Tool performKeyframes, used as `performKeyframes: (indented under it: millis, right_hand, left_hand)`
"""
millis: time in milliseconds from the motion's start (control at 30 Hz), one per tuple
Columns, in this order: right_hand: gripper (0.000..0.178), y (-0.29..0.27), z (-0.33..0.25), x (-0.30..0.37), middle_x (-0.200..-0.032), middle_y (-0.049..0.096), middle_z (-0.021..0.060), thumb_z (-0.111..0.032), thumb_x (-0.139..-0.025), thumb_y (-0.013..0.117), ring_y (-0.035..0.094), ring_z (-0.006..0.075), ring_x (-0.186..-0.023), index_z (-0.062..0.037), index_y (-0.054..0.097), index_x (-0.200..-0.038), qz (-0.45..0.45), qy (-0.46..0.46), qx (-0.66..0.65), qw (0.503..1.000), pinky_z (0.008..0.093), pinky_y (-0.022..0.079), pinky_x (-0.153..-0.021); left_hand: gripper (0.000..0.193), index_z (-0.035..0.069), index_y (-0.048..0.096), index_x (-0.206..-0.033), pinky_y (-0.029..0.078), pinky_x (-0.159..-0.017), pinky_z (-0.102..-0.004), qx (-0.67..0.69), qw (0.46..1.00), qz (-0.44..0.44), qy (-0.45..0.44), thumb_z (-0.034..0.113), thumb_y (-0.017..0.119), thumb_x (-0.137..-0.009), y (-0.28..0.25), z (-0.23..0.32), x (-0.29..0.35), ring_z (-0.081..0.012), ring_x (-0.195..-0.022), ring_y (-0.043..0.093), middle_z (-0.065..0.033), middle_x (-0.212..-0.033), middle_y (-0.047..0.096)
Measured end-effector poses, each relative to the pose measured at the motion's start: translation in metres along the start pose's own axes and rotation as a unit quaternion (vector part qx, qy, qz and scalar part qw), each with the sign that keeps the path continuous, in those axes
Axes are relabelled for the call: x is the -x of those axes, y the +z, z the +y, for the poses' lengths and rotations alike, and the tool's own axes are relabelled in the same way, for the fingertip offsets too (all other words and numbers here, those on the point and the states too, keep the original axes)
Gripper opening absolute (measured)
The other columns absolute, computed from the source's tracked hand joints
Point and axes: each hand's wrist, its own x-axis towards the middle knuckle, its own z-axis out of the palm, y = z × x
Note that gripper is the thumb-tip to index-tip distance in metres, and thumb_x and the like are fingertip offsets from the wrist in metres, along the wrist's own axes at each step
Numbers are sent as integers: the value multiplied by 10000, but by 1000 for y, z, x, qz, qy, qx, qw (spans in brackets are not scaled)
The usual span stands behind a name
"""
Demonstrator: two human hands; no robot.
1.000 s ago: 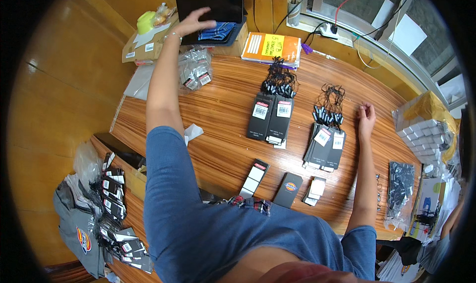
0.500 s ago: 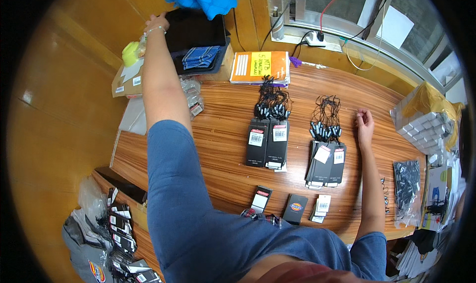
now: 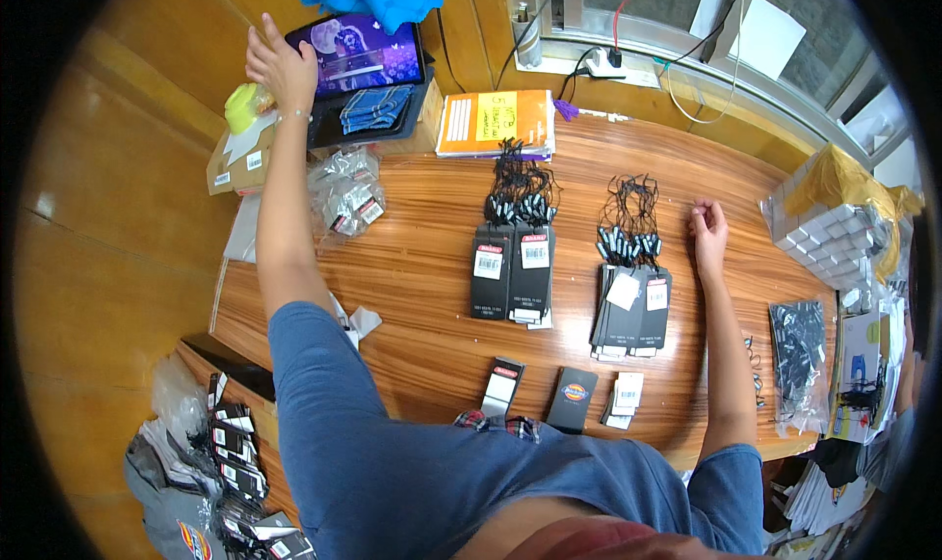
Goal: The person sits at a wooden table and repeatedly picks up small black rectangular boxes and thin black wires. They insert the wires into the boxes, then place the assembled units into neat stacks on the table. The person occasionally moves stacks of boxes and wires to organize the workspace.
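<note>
At the far left, my left hand (image 3: 284,69) is raised with spread fingers beside the left edge of a tablet (image 3: 388,61), holding nothing. The tablet's lit screen shows a purple picture. It leans in a dark tray with a folded blue checked cloth (image 3: 376,108) in front. My right hand (image 3: 708,234) rests on the table at the right, its fingers curled in with nothing visible in them. Nearest to it lies a stack of black hang tags (image 3: 631,310) with dark cords. Another tag stack (image 3: 511,273) lies to its left.
Smaller tag piles (image 3: 572,399) lie near the front edge. Clear plastic bags (image 3: 348,192) and an orange notebook (image 3: 496,123) sit at the back. On the right are a wrapped block of small white boxes (image 3: 824,231) and a bag of black pieces (image 3: 800,354).
The tablet's screen has gone from dark to lit. My left hand has come away from the tablet's top corner, fingers now spread. My right hand stays on the table; the whole view has shifted slightly.
</note>
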Motion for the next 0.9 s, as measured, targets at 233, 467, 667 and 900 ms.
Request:
performKeyframes:
  millis: [233,467,667,900]
  right_hand:
    - [110,-5,20,-9,-729,501,-2,-40,-821,524,461,69,-643,-4,545,-922,0,-55,1,998,202,396,-568]
    - [129,-5,10,-7,-746,526,13,-50,-830,538,468,83,-607,-32,545,-958,-16,15,-134,991,206,394,-542]
    - [220,-23,-53,18,-866,591,42,-86,-829,561,554,121,-758,-17,560,-1038,8,20,-120,993,223,441,-635]
    - [163,-37,-150,192,-782,599,2,-177,-822,601,523,85,-711,-51,625,-922,-246,-74,160,953,229,427,-653]
  left_hand:
    - [794,52,152,-1351,186,-991,-519,152,984,53,79,171,635,-733,-131,35,46,-389,-1224,212,-215,-1348,194]
    - [826,84,125,-1358,199,-991,-494,242,961,27,131,123,652,-723,-261,71,103,-364,-1224,251,-211,-1341,235]
    - [399,13,487,-1178,320,-969,-355,450,808,-377,-41,14,572,-788,-339,125,163,-249,-1092,465,-128,-1114,552]
    - [234,66,637,-993,404,-863,-350,511,704,-494,1,136,634,-770,-371,182,212,-244,-969,519,-89,-1018,599]
